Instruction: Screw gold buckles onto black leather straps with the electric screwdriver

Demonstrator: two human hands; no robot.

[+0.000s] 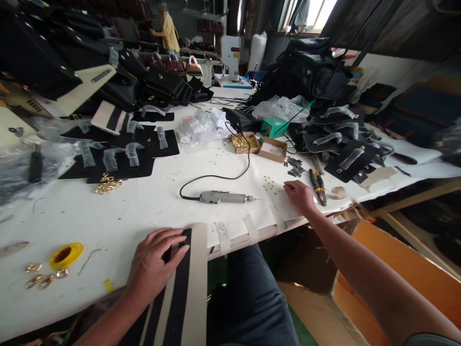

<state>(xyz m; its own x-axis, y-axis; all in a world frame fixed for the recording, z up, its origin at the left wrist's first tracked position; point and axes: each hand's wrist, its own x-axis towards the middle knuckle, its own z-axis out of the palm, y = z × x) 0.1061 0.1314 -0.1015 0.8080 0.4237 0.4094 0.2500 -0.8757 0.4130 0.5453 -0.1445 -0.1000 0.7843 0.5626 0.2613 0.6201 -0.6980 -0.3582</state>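
My left hand [154, 262] lies with fingers stretched over a cream and black striped panel [196, 269] at the table's front edge. The panel's lower end hangs past the edge. My right hand [299, 194] rests on the table with its fingers drawn together; whatever they may pinch is too small to see. Just left of those fingertips are several tiny gold metal pieces [268, 182]. A grey electric screwdriver [225, 197] with a black cord lies between my hands, its bit pointing right. To the right of my right hand are pliers [318, 187] with black and yellow handles.
Small boxes, one with gold fittings [245, 143] and one pale inside [272, 149], stand mid-table by a green box [274, 127]. Dark metal plates [295, 166] lie nearby. Yellow tape [66, 254] and gold rings are at left. Black bag parts pile both sides; a person [168, 31] stands behind.
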